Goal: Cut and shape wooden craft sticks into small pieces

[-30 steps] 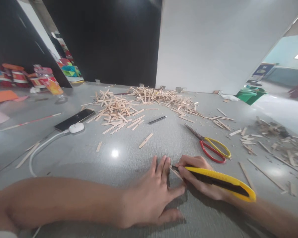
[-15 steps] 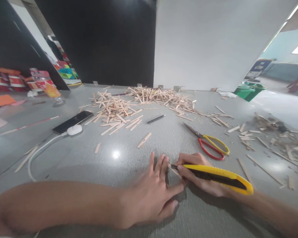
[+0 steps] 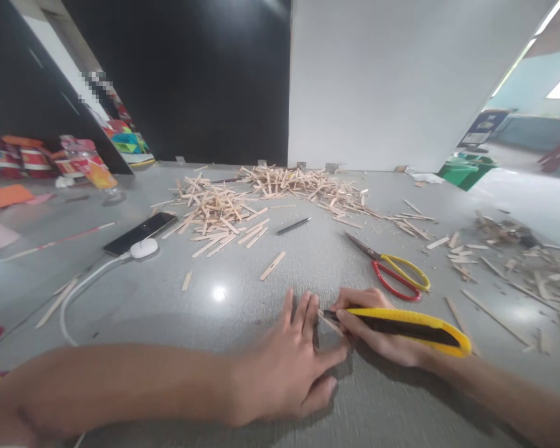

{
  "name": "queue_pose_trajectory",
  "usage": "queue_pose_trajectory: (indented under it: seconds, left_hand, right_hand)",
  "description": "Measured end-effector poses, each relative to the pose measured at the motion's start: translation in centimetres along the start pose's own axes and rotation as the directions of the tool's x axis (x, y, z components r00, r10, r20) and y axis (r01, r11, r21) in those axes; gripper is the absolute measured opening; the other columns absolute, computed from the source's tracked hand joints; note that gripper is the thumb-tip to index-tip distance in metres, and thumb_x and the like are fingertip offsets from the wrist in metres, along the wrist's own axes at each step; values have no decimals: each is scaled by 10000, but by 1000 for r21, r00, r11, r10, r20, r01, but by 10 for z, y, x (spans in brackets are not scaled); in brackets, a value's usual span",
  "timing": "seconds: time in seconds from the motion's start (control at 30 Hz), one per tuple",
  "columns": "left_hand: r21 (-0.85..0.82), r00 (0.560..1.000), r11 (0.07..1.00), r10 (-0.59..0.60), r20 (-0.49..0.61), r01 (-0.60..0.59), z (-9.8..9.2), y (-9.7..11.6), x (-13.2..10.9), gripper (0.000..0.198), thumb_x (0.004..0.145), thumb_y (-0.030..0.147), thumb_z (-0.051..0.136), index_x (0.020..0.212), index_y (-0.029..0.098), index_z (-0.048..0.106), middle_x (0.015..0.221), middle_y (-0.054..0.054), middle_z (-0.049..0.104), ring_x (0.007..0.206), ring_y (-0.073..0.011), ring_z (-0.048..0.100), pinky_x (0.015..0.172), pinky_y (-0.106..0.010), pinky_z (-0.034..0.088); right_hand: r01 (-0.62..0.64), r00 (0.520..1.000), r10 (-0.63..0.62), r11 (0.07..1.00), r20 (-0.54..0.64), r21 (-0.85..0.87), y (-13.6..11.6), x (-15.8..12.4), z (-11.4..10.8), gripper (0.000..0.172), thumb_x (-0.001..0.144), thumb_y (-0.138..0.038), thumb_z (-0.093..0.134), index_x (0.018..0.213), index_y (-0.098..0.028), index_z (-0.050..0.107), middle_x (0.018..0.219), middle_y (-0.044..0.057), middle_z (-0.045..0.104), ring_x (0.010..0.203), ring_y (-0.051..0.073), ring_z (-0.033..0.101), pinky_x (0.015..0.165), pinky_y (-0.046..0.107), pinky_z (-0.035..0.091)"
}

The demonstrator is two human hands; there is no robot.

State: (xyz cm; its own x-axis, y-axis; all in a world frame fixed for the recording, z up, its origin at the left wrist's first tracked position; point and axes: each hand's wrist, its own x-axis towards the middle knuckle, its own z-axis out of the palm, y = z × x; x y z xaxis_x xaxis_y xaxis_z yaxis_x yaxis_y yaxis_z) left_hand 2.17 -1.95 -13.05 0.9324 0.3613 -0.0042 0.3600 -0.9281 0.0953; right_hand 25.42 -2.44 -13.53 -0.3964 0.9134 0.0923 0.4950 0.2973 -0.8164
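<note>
A small wooden stick (image 3: 330, 324) lies slantwise on the table between my hands. My left hand (image 3: 292, 364) rests on the table with fingers spread, its fingertips against the stick's two ends. My right hand (image 3: 378, 333) is closed around a yellow and black utility knife (image 3: 410, 326), held like a pen. The knife's tip meets the stick near its far end; the blade itself is too small to make out. Beyond the hands lies another wooden stick (image 3: 272, 266) with a slot cut in its middle. Scissors (image 3: 392, 267) with one red and one yellow handle lie past my right hand.
Piles of wooden sticks (image 3: 214, 208) spread across the back of the grey table (image 3: 242, 280). A pen (image 3: 294, 225) lies before them. To the left are a phone (image 3: 140, 233), a white charger (image 3: 144, 248) with cable and a bottle (image 3: 96, 171). Scraps (image 3: 541, 280) litter the right.
The view has shifted slightly, and the knife's rear end sits a little higher and further left. My left hand stays in place against the stick.
</note>
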Motion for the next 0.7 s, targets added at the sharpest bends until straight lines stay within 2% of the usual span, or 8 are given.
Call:
queue_pose_trajectory:
  seconds: [0.1,0.2,0.27,0.37,0.43,0.5,0.6,0.7]
  left_hand:
    - [-6,1000,1000,-17,-20,17,2,3,-3,561,1058,468,411,1568,238,370,1562,-331,421,1475,-567,315,1088,-803,315]
    - [43,998,999,-21,-62,24,-1,5,-2,502,1074,430,419,1533,227,397,1548,-308,455,1475,-533,363,1104,-782,320]
    - [39,994,997,-66,-91,70,-10,2,1,435,1077,296,416,1490,163,438,1498,-308,503,1462,-501,407,1123,-743,328]
    - [-206,968,951,-246,-57,229,-27,-17,11,402,1005,140,476,1403,98,512,1367,-270,594,1339,-449,541,1109,-663,377]
    - [-307,948,905,-318,-25,295,-36,-35,18,320,1029,197,449,1302,82,570,1185,-228,671,1130,-384,665,980,-556,495]
    - [-403,942,857,-332,45,321,-39,-53,25,298,1057,321,448,1184,125,633,983,-136,720,903,-286,717,790,-397,551]
    - [-545,939,764,-283,197,345,-36,-70,32,303,1023,398,511,908,173,678,653,-8,650,563,-166,643,530,-254,462]
    - [-636,927,675,-251,280,375,-32,-76,36,377,1001,365,514,679,183,589,520,30,533,447,-121,545,460,-223,393]
  right_hand:
    - [14,999,-15,1000,-32,-20,3,0,1,375,1039,-506,512,810,-222,601,673,-17,634,627,155,563,708,332,442]
    - [-23,998,26,998,-51,59,4,-1,-1,391,1028,-530,526,835,-210,640,669,-1,641,613,161,568,619,308,436]
    - [-25,995,35,994,-89,106,3,-1,-2,414,1019,-545,532,806,-205,633,643,1,618,578,157,539,551,291,409]
    - [17,989,-2,994,-145,104,2,-3,-3,414,1010,-541,536,778,-209,618,623,-2,592,551,153,519,514,283,392]
    - [25,990,-12,995,-138,95,3,-4,-2,375,1005,-526,547,828,-208,641,622,-5,592,547,155,533,506,279,399]
    - [17,993,-4,993,-122,113,5,-4,-1,335,998,-512,567,897,-208,666,618,-14,589,542,155,543,503,276,409]
    - [-4,995,20,988,-103,154,6,-3,1,313,987,-514,600,939,-213,670,660,-13,601,572,151,548,522,277,424]
    - [-49,985,71,988,-156,146,3,-1,1,311,937,-524,689,1049,-237,644,778,-13,609,647,152,547,552,274,438]
